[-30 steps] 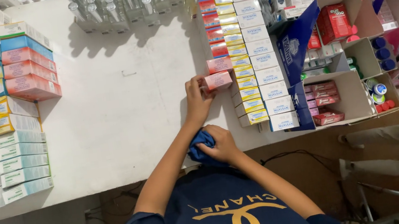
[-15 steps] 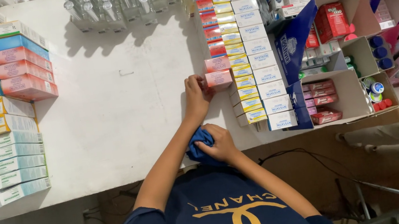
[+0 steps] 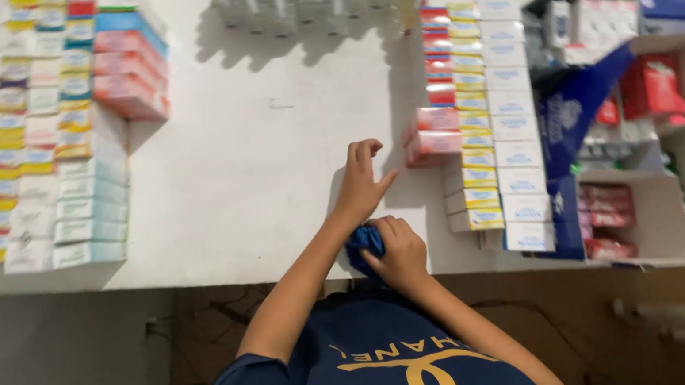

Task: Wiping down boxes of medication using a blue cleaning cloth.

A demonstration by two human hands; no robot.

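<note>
I counted two pink boxes [image 3: 432,132] stacked on the bench [image 3: 266,158] near its right edge, one blue cloth [image 3: 365,243] at the near edge, and two hands; the other boxes blurred beyond counting.

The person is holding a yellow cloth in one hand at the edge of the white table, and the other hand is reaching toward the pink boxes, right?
Not quite: the cloth is dark blue, not yellow, as the head view shows. The right hand does grip it at the edge of the white table, and the left hand does reach toward the pink boxes.
</note>
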